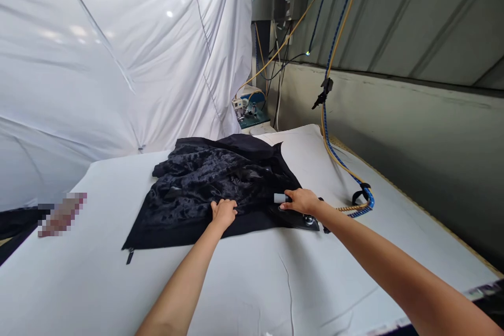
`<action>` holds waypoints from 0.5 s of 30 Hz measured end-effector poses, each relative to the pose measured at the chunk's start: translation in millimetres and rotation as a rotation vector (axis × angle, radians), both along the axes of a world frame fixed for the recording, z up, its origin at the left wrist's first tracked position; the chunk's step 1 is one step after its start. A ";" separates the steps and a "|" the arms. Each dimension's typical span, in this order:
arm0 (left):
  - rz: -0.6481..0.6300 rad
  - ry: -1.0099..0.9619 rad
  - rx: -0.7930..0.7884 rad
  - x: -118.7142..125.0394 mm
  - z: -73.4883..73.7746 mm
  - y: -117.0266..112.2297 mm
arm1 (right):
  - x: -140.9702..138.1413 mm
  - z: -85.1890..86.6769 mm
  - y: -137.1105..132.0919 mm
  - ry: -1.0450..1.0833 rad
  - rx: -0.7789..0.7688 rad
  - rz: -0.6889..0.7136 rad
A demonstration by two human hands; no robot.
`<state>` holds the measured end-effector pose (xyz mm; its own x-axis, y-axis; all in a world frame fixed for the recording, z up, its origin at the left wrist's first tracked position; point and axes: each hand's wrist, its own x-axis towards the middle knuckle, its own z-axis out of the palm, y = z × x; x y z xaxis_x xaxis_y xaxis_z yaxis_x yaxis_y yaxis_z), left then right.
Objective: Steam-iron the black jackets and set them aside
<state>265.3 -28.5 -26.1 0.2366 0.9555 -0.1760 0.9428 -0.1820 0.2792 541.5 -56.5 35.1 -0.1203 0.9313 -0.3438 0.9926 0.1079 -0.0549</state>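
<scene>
A black garment (185,184) with a shiny, plush-looking inner side lies spread on the white-covered table (252,283). A zipper pull (130,257) hangs from its near left corner. My left hand (224,212) rests on the cloth near its front edge, fingers apart and slightly bent. To the right, my right hand (301,199) is closed around the handle of a steam iron (280,198). The iron has a light grey front end and a dark body, which my hand partly covers. It is over the garment's right part; whether its sole touches the cloth is hidden.
Blue and yellow hoses (331,152) hang from above and curve down to the iron's side. A white curtain (118,52) closes off the far left. A wall (394,100) runs along the right. At the left edge, a person's dark sleeve (19,223) shows beside a blurred patch.
</scene>
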 end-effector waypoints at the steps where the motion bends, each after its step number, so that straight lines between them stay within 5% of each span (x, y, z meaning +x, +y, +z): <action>1: 0.032 -0.007 0.026 -3.2 0.7 -1.3 | 1.4 0.2 1.9 -0.005 0.000 0.005; 5: 0.078 -0.091 0.219 -12.6 1.5 -8.1 | 7.7 3.6 0.8 0.017 0.017 0.055; 9: -0.206 -0.170 0.085 -23.0 -8.5 -18.3 | 7.4 8.7 -7.7 0.044 -0.019 0.169; 15: -0.197 -0.182 -0.071 -36.3 -25.2 -24.5 | -24.4 7.9 -5.0 -0.036 -0.031 0.226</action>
